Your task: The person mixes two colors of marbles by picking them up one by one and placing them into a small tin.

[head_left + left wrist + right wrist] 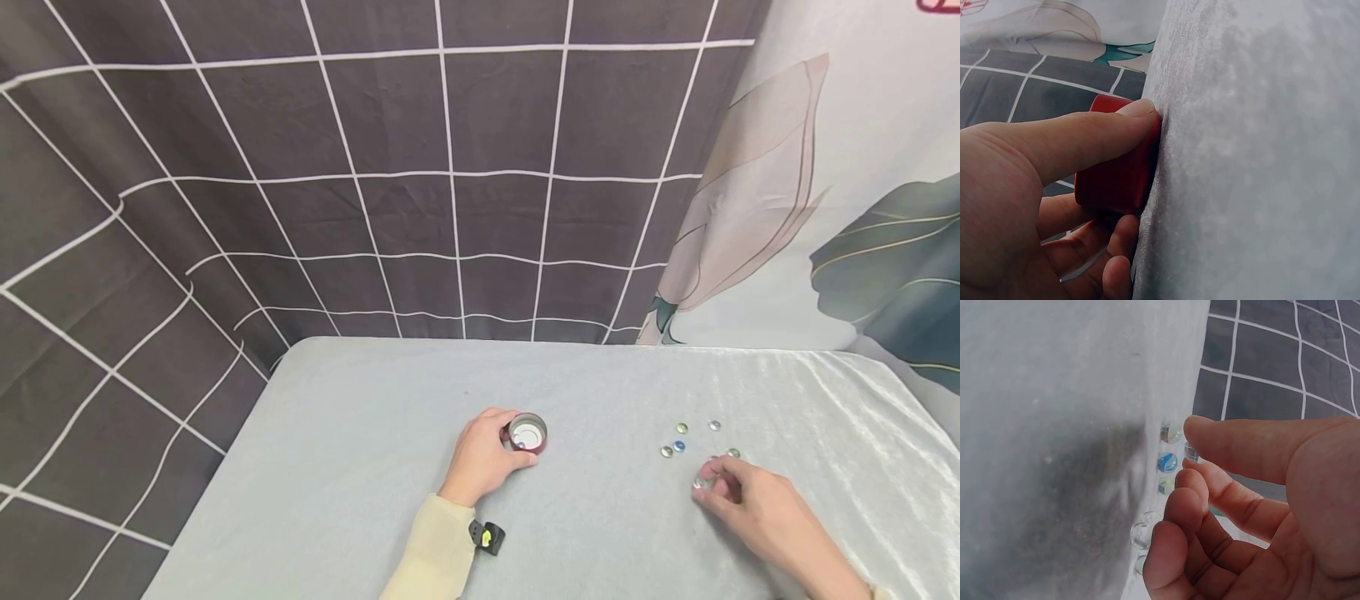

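My left hand (483,454) grips a small round red tin (528,448), thumb on the near side and fingers round the far side. The tin stands upright on the cloth with its top uncovered, and a small bluish marble (521,445) shows at its bottom. In the left wrist view the tin's red side (1116,181) shows below the thumb. To the right, my right hand (761,504) pinches a clear glass marble (1191,452) between thumb and index finger, with the other fingers curled. Just beyond it lie several glass marbles, among them a blue one (678,447) and a greenish one (682,428).
A pale grey velvety cloth (337,467) covers the table. Dark curtain with a white grid (495,217) hangs behind and at the left, and a leaf-patterned white curtain (787,308) hangs at the back right. A black wrist strap mount (491,537) sits at my left cuff.
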The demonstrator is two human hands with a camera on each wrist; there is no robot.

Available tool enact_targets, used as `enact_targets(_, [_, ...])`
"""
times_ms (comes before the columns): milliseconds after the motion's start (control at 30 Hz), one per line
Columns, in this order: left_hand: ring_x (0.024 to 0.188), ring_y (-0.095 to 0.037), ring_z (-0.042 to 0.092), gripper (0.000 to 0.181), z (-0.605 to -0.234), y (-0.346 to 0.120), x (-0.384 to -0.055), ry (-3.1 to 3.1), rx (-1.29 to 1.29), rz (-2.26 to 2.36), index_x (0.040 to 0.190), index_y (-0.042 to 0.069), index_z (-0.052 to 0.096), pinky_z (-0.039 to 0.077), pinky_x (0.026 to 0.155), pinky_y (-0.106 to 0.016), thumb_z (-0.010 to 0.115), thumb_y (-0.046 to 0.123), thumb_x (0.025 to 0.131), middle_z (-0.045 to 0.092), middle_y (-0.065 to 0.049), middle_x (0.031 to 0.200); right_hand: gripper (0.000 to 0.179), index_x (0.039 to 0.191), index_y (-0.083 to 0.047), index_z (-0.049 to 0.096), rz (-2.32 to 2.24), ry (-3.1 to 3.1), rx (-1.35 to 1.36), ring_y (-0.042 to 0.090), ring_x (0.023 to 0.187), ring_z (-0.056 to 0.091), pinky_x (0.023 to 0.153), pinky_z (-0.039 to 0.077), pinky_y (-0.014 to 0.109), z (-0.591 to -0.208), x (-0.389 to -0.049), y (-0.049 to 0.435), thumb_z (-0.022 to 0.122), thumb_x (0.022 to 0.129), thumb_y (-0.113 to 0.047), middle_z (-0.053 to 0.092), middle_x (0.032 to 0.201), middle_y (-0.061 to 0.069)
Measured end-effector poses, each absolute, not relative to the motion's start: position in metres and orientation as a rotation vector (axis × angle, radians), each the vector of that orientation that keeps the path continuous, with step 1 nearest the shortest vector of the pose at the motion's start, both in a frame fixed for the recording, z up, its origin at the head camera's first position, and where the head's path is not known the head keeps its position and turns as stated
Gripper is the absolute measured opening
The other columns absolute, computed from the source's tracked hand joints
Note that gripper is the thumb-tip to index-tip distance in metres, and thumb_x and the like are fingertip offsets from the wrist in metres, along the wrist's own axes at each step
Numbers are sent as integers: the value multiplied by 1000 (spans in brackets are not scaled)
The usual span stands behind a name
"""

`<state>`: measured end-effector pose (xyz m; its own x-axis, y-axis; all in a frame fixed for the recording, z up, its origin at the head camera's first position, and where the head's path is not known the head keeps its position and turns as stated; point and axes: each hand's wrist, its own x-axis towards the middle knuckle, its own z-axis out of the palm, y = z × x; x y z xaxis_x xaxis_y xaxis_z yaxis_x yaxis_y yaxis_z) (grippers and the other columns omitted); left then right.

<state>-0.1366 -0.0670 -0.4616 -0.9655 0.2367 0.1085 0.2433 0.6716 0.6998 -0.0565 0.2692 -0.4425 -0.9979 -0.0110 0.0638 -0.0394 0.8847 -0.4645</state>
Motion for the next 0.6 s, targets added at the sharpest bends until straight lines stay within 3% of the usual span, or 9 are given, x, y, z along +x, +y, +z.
enact_targets(600, [93,-15,61,52,-464,-67,-137,-2857,-419,-1201,118,8,73,49,84,-35,92,19,70,69,-3,108,15,88,-17,66,766,-2928,126,0,59,40,56,35,26,-438,-65,255,80,83,-21,47,66,-14])
